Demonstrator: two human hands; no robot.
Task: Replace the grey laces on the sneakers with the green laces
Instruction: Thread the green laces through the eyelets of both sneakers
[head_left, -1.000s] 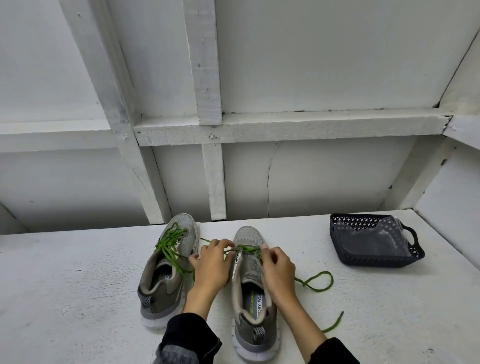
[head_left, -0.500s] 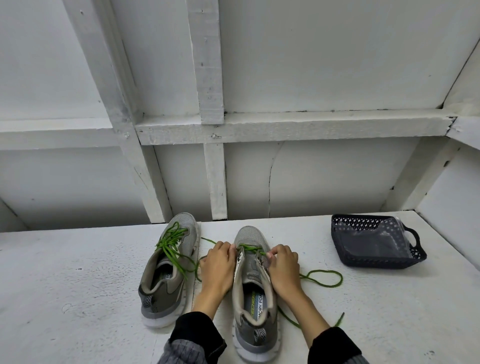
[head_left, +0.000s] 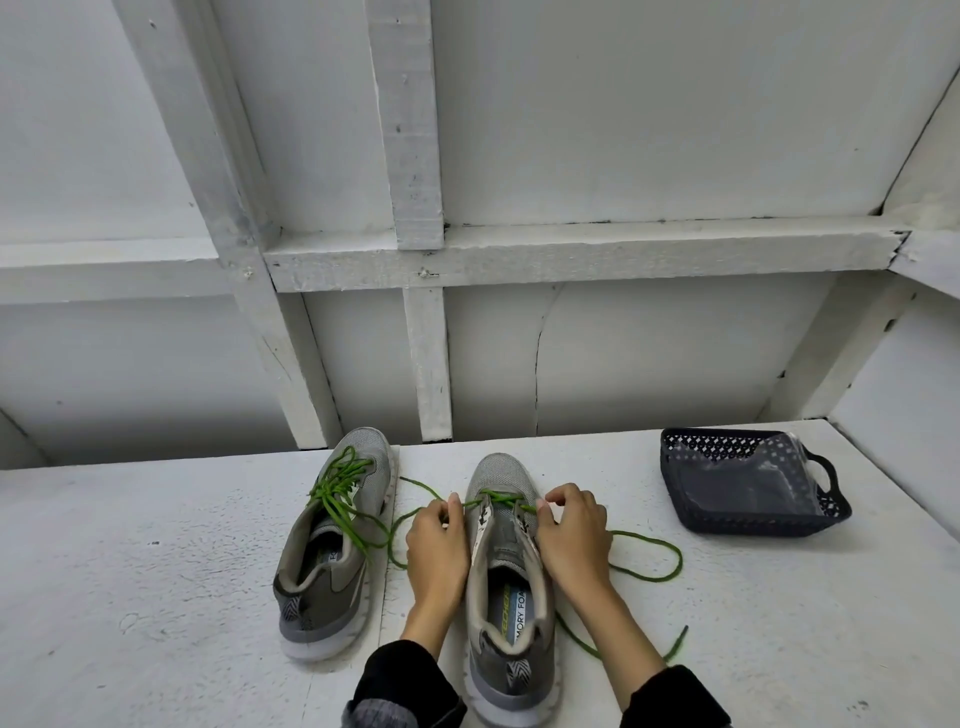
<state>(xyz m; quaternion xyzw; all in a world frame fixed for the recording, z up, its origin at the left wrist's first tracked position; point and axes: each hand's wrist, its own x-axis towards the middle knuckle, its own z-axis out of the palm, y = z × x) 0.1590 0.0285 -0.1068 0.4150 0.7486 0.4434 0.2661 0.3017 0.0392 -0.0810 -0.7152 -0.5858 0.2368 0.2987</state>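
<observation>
Two grey sneakers stand side by side on the white table, toes pointing away from me. The left sneaker (head_left: 332, 545) is laced with a green lace (head_left: 340, 488) whose ends trail off to the right. The right sneaker (head_left: 506, 587) has a second green lace (head_left: 501, 498) crossing only its front eyelets. My left hand (head_left: 436, 551) pinches this lace at the shoe's left side. My right hand (head_left: 571, 535) pinches it at the right side. The lace's free ends loop on the table on both sides (head_left: 649, 558).
A dark perforated plastic basket (head_left: 675, 499) with clear plastic inside it stands at the back right of the table (head_left: 156, 597). A white panelled wall with beams (head_left: 426, 364) rises right behind the sneakers. No grey laces are visible.
Both hands have moved apart to the two sides of the right sneaker's front eyelets. The right-hand loop of green lace has slid further right on the table.
</observation>
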